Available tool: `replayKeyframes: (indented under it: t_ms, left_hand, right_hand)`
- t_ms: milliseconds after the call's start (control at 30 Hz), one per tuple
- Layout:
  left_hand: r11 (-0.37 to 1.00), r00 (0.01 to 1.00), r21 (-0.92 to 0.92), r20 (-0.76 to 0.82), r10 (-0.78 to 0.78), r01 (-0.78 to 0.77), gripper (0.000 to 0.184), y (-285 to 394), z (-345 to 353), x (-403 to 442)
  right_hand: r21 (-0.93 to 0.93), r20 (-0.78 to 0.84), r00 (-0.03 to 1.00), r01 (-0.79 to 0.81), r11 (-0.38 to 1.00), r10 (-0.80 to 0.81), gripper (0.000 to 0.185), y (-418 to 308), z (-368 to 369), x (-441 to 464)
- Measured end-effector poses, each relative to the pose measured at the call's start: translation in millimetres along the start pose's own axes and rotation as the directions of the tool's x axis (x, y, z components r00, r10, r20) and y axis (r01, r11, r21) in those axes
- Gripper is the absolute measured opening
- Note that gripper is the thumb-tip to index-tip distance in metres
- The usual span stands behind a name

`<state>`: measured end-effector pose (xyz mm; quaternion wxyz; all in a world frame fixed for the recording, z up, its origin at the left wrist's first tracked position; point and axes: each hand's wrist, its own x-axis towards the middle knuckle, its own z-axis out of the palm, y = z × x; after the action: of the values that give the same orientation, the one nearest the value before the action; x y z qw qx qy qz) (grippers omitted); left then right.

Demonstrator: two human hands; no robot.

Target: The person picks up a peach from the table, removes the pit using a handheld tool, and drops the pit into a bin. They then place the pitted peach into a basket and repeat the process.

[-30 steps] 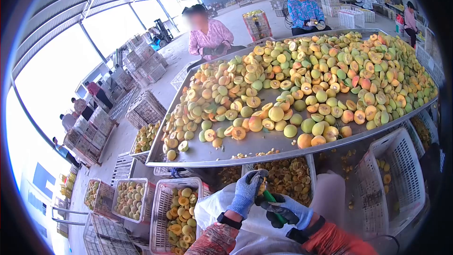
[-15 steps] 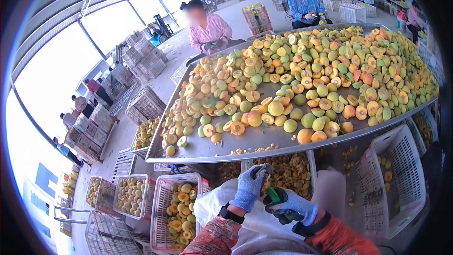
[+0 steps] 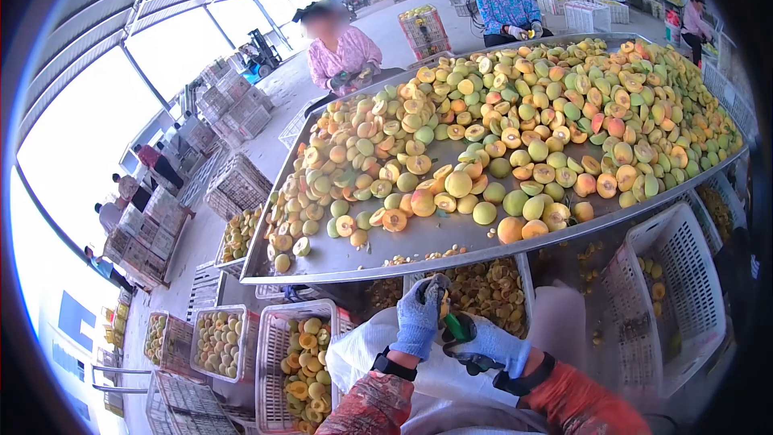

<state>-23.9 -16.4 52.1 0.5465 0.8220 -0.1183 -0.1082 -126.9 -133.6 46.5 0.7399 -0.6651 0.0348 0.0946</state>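
My left hand (image 3: 419, 318), in a blue and dark glove, is closed around a small piece of yellow fruit (image 3: 444, 306) above my lap. Close beside it, my right hand (image 3: 485, 341), gloved the same way, grips a green-handled tool (image 3: 460, 327). The tool's tip meets the fruit, but its shape is hidden between the fingers. Both hands are below the near edge of a metal table (image 3: 346, 259), which bears a large heap of halved and whole green-orange fruit (image 3: 459, 184).
Crates of fruit (image 3: 307, 370) stand at left, with a crate of fruit scraps (image 3: 488, 294) under the table edge. A white crate (image 3: 684, 306) is at right. Two people (image 3: 346, 56) (image 3: 506, 6) sit across the table. Stacked crates and a forklift (image 3: 259, 56) are farther back.
The view has shifted slightly, moving the table leftward in frame. My hands have drawn closer together, still holding fruit and tool. The person in pink has changed hand position.
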Motion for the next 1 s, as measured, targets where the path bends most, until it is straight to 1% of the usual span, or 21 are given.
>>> replayKeyframes:
  t_ms: [67, 133, 200, 233, 267, 300, 367, 400, 433, 500, 533, 567, 600, 667, 733, 767, 800, 833, 933, 967, 1000]
  left_hand:
    - [0.934, 0.934, -0.048, -0.068, 0.351, -0.355, 0.026, 1.9, -1.0, -3.4]
    - [0.949, 0.958, -0.131, -0.018, 0.286, -0.286, 0.025, -0.7, -3.7, 2.9]
    - [0.961, 0.98, -0.221, 0.14, -0.14, 0.169, 0.023, -4.8, -6.6, 11.9]
    - [0.985, 0.988, -0.134, 0.122, -0.09, 0.106, 0.021, -16.6, -6.0, 17.2]
    - [0.987, 0.988, -0.129, 0.13, -0.083, 0.1, 0.021, -12.5, -4.7, 20.0]
    - [0.97, 0.986, -0.226, 0.159, -0.054, 0.09, 0.021, -8.2, -4.4, 18.8]
    - [0.904, 0.974, -0.407, 0.22, -0.045, 0.133, 0.024, 17.0, -4.7, 7.9]
    - [0.903, 0.974, -0.405, 0.218, -0.053, 0.14, 0.024, 17.8, -6.2, 12.4]
    - [0.907, 0.948, -0.354, 0.294, -0.125, 0.229, 0.026, 16.8, -7.9, 17.5]
    - [0.903, 0.899, -0.284, 0.388, -0.2, 0.323, 0.033, 22.8, -9.2, 20.0]
    - [0.899, 0.895, -0.28, 0.393, -0.212, 0.336, 0.033, 25.9, -6.5, 24.9]
    - [0.876, 0.902, -0.339, 0.379, -0.206, 0.342, 0.035, 27.8, -4.1, 28.0]
    - [0.845, 0.906, -0.393, 0.361, -0.22, 0.362, 0.037, 26.3, -3.0, 27.7]
    - [0.648, 0.865, -0.582, 0.409, -0.29, 0.492, 0.044, 22.1, -0.5, 35.3]
    - [0.503, 0.828, -0.659, 0.486, -0.281, 0.558, 0.052, 8.6, -3.1, 44.1]
    - [0.504, 0.856, -0.692, 0.426, -0.294, 0.517, 0.052, -11.4, -5.1, 55.7]
    - [0.5, 0.855, -0.693, 0.422, -0.302, 0.519, 0.052, -12.1, -10.9, 55.4]
    - [0.48, 0.859, -0.713, 0.436, -0.267, 0.511, 0.051, -11.2, -17.0, 55.3]
    - [0.462, 0.875, -0.743, 0.419, -0.243, 0.485, 0.047, -16.1, -27.6, 57.4]
    - [0.46, 0.89, -0.762, 0.402, -0.215, 0.456, 0.046, -18.3, -26.8, 56.4]
    - [0.458, 0.904, -0.78, 0.387, -0.181, 0.426, 0.046, -20.2, -25.1, 54.6]
  right_hand:
    - [0.448, 0.277, 0.955, -0.227, 0.865, 0.107, 0.03, -10.2, -5.9, -6.3]
    - [0.479, 0.302, 0.949, -0.234, 0.846, 0.092, 0.029, -10.9, -10.5, -5.4]
    - [0.148, 0.164, 0.981, -0.133, 0.98, 0.108, 0.032, -5.4, -14.6, 1.1]
    - [0.155, 0.157, 0.982, -0.129, 0.98, 0.104, 0.032, -4.7, -15.1, 0.1]
    - [0.317, 0.226, 0.969, -0.174, 0.932, 0.103, 0.034, -5.2, -16.4, -0.4]
    - [0.466, 0.298, 0.95, -0.229, 0.854, 0.092, 0.037, -5.6, -16.8, -1.1]
    - [0.525, 0.306, 0.95, -0.227, 0.82, 0.068, 0.039, -7.6, -17.2, -2.5]
    - [0.578, 0.318, 0.947, -0.23, 0.783, 0.044, 0.042, -7.0, -16.2, -2.9]
    - [0.579, 0.323, 0.945, -0.237, 0.78, 0.048, 0.042, -5.8, -17.7, -1.3]
    - [0.333, 0.246, 0.966, -0.155, 0.93, 0.073, 0.04, -2.7, -23.2, 4.4]
    - [0.34, 0.247, 0.966, -0.166, 0.926, 0.082, 0.04, 1.7, -25.2, 10.7]
    - [0.435, 0.216, 0.976, -0.081, 0.897, -0.016, 0.038, 9.2, -24.8, 17.3]
    - [0.53, 0.18, 0.979, -0.013, 0.848, -0.098, 0.035, 16.6, -21.1, 17.4]
    - [0.635, 0.363, 0.931, -0.226, 0.739, -0.027, 0.037, 1.4, -35.2, 9.6]
    - [0.571, 0.258, 0.966, -0.157, 0.806, 0.006, 0.032, -13.0, -36.2, 8.3]
    - [0.573, 0.265, 0.964, -0.171, 0.801, 0.016, 0.032, -2.0, -37.5, 13.7]
    - [0.057, -0.08, 0.994, 0.076, 0.996, -0.071, 0.033, 15.0, -40.5, 22.9]
    - [-0.531, -0.306, 0.893, 0.129, 0.838, -0.331, 0.035, 25.4, -42.8, 29.0]
    - [-0.509, -0.399, 0.856, 0.092, 0.856, -0.33, 0.037, 21.6, -39.3, 25.8]
    - [-0.688, -0.346, 0.773, 0.177, 0.704, -0.532, 0.041, 22.0, -33.2, 28.7]
    - [-0.687, -0.347, 0.777, 0.17, 0.707, -0.525, 0.041, 19.1, -27.5, 28.3]
